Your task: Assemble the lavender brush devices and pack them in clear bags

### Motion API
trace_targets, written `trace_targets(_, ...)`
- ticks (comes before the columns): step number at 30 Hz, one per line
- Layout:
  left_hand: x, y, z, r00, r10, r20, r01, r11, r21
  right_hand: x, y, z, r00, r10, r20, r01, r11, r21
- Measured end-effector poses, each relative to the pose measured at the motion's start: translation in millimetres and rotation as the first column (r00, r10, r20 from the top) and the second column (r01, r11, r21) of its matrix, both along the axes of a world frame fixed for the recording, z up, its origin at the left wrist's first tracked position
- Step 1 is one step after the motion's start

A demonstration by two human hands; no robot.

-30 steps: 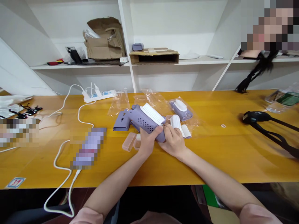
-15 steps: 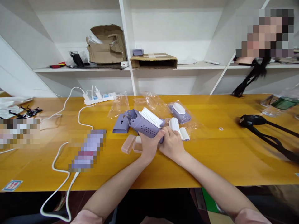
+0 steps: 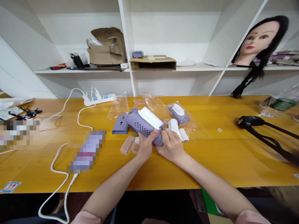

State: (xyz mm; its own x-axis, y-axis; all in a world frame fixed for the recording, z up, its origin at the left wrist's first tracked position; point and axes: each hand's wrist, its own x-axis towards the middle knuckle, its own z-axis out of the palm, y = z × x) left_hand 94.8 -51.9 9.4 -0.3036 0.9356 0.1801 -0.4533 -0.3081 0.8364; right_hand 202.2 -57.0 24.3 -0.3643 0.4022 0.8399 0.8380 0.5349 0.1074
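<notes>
A light-purple casing [image 3: 141,127] with a row of small holes is held over the table, its left end turned away. Set into its top is a white bristled brush piece [image 3: 150,117]. My left hand [image 3: 147,144] wraps around the casing from below, thumb pressed on the near side. At the right end, my right hand [image 3: 172,143] has its fingers closed on the same casing; its fingertips are partly hidden. A separate purple cover [image 3: 120,125] lies just left of it. Beyond my right hand are a white ribbed roller [image 3: 173,125] and a smaller white roller [image 3: 183,135].
Clear pink boxes [image 3: 127,145] lie beside my left hand. Behind are a bagged purple case [image 3: 179,114], plastic bags [image 3: 151,101] and a power strip [image 3: 100,99]. A phone [image 3: 87,151] with a cable lies left, a black strap [image 3: 266,133] and white ring [image 3: 219,129] right.
Both hands, still gripping the casing, have turned it slightly, so its rounded right end shows more and the inside of its left end is no longer visible.
</notes>
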Motion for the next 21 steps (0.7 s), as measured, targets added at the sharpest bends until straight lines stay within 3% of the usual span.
trace_targets(3, -0.3, -0.6, -0.4, 1.0, 0.0, -0.017, 0.001, 0.998, 0.066, -0.1, 0.6, -2.6, 1.0, 0.014, -0.018, -0.014, 1.0, 0.003)
trace_targets(6, -1.7, 1.7, 0.2, 0.999, -0.011, -0.034, 0.013, 0.999, 0.049, -0.2, 0.9, -4.3, 0.999, 0.029, -0.041, -0.031, 0.998, -0.049)
trace_targets(8, -5.4, 5.6, 2.5, 1.0, -0.022, -0.02, 0.022, 1.0, 0.012, 0.7, -0.2, -2.4, 0.994, 0.075, -0.081, -0.086, 0.986, -0.144)
trace_targets(10, -12.0, 11.2, 6.9, 0.999, -0.025, 0.04, 0.026, 0.999, -0.026, 2.9, -2.0, 2.8, 0.966, 0.18, -0.186, -0.231, 0.923, -0.306)
trace_targets(12, -20.2, 16.7, 13.6, 0.993, -0.023, 0.118, 0.028, 0.999, -0.039, 5.9, -2.9, 9.8, 0.877, 0.265, -0.4, -0.444, 0.765, -0.467)
trace_targets(15, -29.9, 20.5, 25.5, 0.973, -0.16, 0.167, 0.165, 0.986, -0.019, 9.6, -0.1, 19.0, 0.653, 0.136, -0.745, -0.704, 0.471, -0.532)
trace_targets(17, -31.4, 18.8, 31.5, 0.948, -0.272, 0.165, 0.277, 0.961, -0.01, 10.5, 3.1, 22.3, 0.543, -0.015, -0.84, -0.796, 0.308, -0.52)
trace_targets(21, -24.9, 11.7, 30.5, 0.907, -0.402, 0.126, 0.408, 0.913, -0.023, 10.7, 6.3, 23.0, 0.412, -0.217, -0.885, -0.908, -0.011, -0.42)
